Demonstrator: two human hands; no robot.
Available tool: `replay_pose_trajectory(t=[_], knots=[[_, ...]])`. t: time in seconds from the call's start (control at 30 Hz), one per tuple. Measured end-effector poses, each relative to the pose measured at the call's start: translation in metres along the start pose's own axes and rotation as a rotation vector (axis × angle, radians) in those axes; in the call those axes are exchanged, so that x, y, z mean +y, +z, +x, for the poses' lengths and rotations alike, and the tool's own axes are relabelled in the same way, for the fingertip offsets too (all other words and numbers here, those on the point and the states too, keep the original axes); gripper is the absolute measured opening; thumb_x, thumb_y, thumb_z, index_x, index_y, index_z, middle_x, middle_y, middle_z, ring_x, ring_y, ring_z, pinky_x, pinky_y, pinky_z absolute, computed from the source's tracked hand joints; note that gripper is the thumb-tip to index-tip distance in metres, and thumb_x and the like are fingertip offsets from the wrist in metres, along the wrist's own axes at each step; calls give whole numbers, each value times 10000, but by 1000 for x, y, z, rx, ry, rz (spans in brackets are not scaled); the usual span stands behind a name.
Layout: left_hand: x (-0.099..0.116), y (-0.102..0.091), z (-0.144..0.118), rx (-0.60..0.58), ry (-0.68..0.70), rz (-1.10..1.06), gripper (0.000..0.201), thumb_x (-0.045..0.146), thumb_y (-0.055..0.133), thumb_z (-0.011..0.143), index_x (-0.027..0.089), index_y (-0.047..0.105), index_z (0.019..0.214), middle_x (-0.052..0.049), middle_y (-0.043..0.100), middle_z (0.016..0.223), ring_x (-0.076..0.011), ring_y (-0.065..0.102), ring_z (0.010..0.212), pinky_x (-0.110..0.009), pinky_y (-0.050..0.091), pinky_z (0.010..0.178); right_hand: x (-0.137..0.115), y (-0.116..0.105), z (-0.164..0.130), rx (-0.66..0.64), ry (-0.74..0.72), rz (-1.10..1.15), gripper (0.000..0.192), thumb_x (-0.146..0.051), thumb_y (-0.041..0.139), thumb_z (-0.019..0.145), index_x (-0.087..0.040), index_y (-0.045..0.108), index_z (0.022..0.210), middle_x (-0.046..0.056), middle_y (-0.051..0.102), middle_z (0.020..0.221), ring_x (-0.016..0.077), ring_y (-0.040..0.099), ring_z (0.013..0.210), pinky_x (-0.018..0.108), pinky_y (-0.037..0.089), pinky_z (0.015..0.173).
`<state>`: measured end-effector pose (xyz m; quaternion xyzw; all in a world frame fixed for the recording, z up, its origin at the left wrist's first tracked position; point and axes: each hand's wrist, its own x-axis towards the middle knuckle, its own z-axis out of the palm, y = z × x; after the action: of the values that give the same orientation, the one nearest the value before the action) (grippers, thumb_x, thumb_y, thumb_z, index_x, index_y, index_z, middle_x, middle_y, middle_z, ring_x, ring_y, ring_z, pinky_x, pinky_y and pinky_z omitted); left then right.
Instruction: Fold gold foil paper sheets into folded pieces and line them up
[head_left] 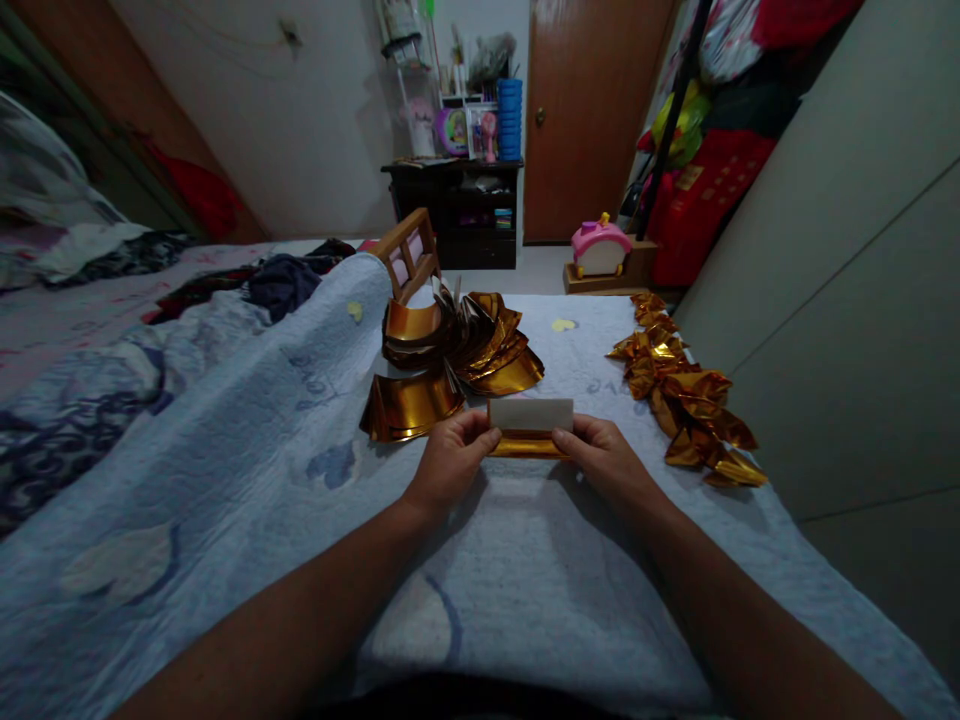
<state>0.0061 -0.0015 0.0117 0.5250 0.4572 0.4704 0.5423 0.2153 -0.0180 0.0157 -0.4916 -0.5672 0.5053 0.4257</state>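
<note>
Between both hands I hold a sheet of gold foil paper (531, 415), its white back facing me and its lower edge folded up into a gold strip. My left hand (454, 455) pinches the left end, thumb on the fold. At the right end, my right hand (596, 450) grips it the same way. Just beyond my left hand lies a loose stack of gold foil sheets (420, 402), fanned and curling. Off to the right, several folded gold foil pieces (694, 400) form a row along the bed's edge.
A pale blue quilted cover (480, 600) spreads under everything. Crumpled clothes and bedding (187, 320) lie to the left. A wooden bed rail (409, 255) rises behind the stack. Farther back are a dark cabinet (454, 215), a pink toy (600, 248) and a wooden door (585, 120).
</note>
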Motion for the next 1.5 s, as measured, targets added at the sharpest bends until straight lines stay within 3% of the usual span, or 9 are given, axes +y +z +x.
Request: replay_pose_trajectory(t=[0.2, 0.37, 0.53, 0.77, 1.0, 1.1, 1.23, 1.37, 1.5], knots=[[-2, 1, 1, -25, 24, 133, 130, 246, 714, 774, 157, 755, 858, -37, 718, 807, -188, 633, 771, -267, 479, 706, 2, 0, 1, 118, -57, -268, 250, -290, 574, 843, -165, 754, 964, 69, 744, 886, 235, 644, 807, 318, 446, 725], [-8, 2, 2, -97, 42, 209, 143, 219, 647, 808, 148, 710, 916, -42, 707, 870, -186, 635, 800, -276, 470, 734, 7, -1, 2, 151, -26, -411, 179, -286, 586, 840, -173, 701, 763, 35, 669, 683, 183, 572, 634, 280, 365, 604], [-11, 2, 2, -35, 80, 539, 159, 168, 611, 804, 182, 578, 958, 37, 565, 744, -138, 531, 668, -252, 393, 636, 6, 3, 3, 142, 46, -677, 184, -232, 558, 858, -174, 660, 717, 31, 649, 665, 159, 544, 616, 267, 308, 586], [-14, 6, 1, -44, 103, 946, 371, 118, 594, 823, 204, 482, 1166, 25, 614, 811, -207, 613, 825, -356, 395, 818, 9, 8, 5, 136, 80, -922, 99, -228, 594, 870, -172, 656, 818, 66, 702, 779, 184, 594, 704, 274, 319, 630], [-25, 7, -1, -20, 232, 1038, 510, 117, 583, 863, 165, 400, 1336, -64, 619, 1017, -264, 569, 1026, -422, 424, 930, 9, 14, 3, 172, 86, -1051, 188, -222, 596, 884, -157, 603, 1060, 90, 719, 873, 232, 626, 809, 308, 325, 707], [-24, 7, -3, 14, 325, 1068, 454, 99, 611, 845, 147, 466, 1273, -114, 566, 1157, -269, 514, 1102, -423, 424, 985, 11, 15, 1, 217, 72, -1054, 259, -231, 612, 882, -147, 563, 1121, 91, 700, 898, 251, 615, 853, 325, 330, 745], [-17, 9, -4, -70, 369, 1163, 141, 130, 585, 896, 195, 620, 1015, -77, 590, 1034, -266, 514, 1017, -406, 440, 903, 12, 16, 0, 252, -43, -1089, 168, -203, 624, 883, -178, 599, 1047, 103, 652, 1049, 276, 559, 1000, 342, 329, 799], [-16, 8, -1, -261, 358, 1128, 175, 141, 504, 955, 194, 654, 881, -56, 610, 907, -225, 546, 897, -351, 446, 810, 15, 19, 2, 62, -173, -1088, 140, -124, 541, 935, -212, 650, 938, 64, 645, 994, 240, 534, 934, 328, 321, 769], [-20, 4, 2, -308, 371, 1060, 188, 88, 494, 923, 185, 654, 913, -56, 612, 934, -208, 561, 919, -330, 454, 834, 20, 21, 5, -44, -225, -1073, 175, -101, 522, 947, -197, 650, 876, 51, 642, 946, 208, 530, 882, 312, 327, 769]])
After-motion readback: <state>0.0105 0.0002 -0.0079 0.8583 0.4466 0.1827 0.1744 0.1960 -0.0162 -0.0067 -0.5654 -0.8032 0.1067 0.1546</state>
